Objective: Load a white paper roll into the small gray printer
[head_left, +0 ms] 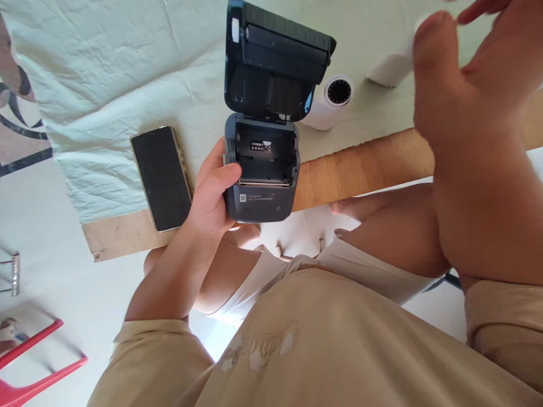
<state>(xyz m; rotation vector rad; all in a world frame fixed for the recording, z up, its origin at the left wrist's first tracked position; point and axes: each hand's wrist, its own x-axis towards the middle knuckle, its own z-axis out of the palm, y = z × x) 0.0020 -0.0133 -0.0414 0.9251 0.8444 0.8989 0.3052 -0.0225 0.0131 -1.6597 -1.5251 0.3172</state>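
The label printer (259, 202) is in the left hand (208, 192), which grips its left side, thumb over the rim of the open compartment; the lid (275, 70) is swung up and back, leaning out over the cloth (127, 56). The printer is held above the table's bare wooden edge strip (365, 161), its near end about level with the outer edge, close in front of the person's knees. Left of the printer, a phone (162, 180) lies screen up, mostly on cloth, its near end across the strip and short of the outer edge; the left hand takes up much of the narrow gap between the two. Just right of the printer's lid, a white roll (321, 116) with a dark core crowds the lid's corner. Farther right of the printer, past a gap of open cloth, a second white roll (392, 69) is partly covered by the raised right hand (473, 90); its fingers run out of view, so I cannot tell whether it grasps anything.
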